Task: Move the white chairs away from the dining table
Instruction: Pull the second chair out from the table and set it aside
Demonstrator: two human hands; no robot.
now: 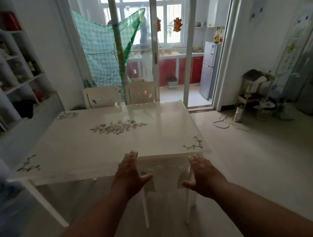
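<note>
A white dining table (89,147) with grey flower prints fills the middle of the view. A white chair (166,170) is tucked under its near right edge; only its back and thin legs show. My left hand (131,175) and my right hand (203,173) hover open, fingers spread, on either side of that chair's back, close to it but not gripping it. Two more white chairs, one on the left (102,96) and one on the right (142,94), stand at the table's far side, their backs rising above the tabletop.
White shelves (13,74) line the left wall. Sliding glass doors (163,41) behind the far chairs lead to a kitchen with a person and a fridge (209,69). A small cluttered rack (255,89) and a cable (227,123) lie on the floor at right.
</note>
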